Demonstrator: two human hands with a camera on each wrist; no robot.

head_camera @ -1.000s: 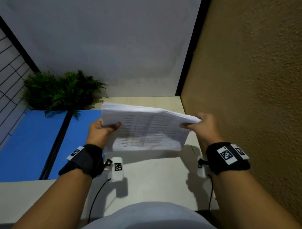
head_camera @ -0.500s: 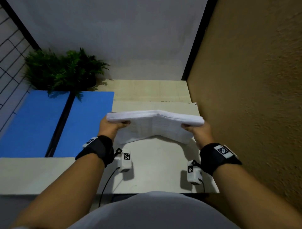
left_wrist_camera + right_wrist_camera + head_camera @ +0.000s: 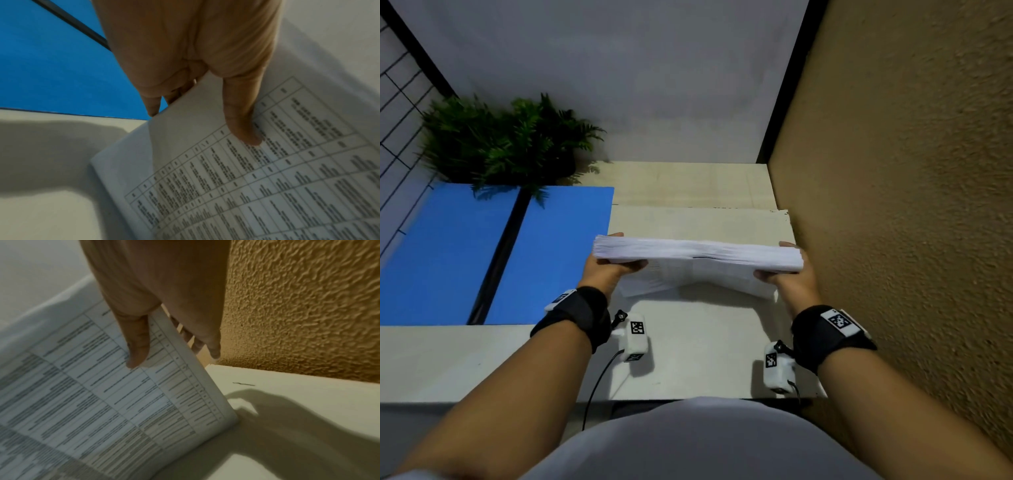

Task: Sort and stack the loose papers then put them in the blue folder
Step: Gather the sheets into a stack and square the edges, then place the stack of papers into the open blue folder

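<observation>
The stack of papers was lifted and tipped up a moment ago; now it has come down, and its bottom edge rests on the white table in the middle of the frame. The left hand and right hand each pinch one end, thumbs on the printed side. This looks like tapping the edges even. The blue folder lies open at the left, under the plant. The brown wall is close on the right.

Both hands, the left hand and right hand, reach forward, thumbs on top, fingers curled underneath.
</observation>
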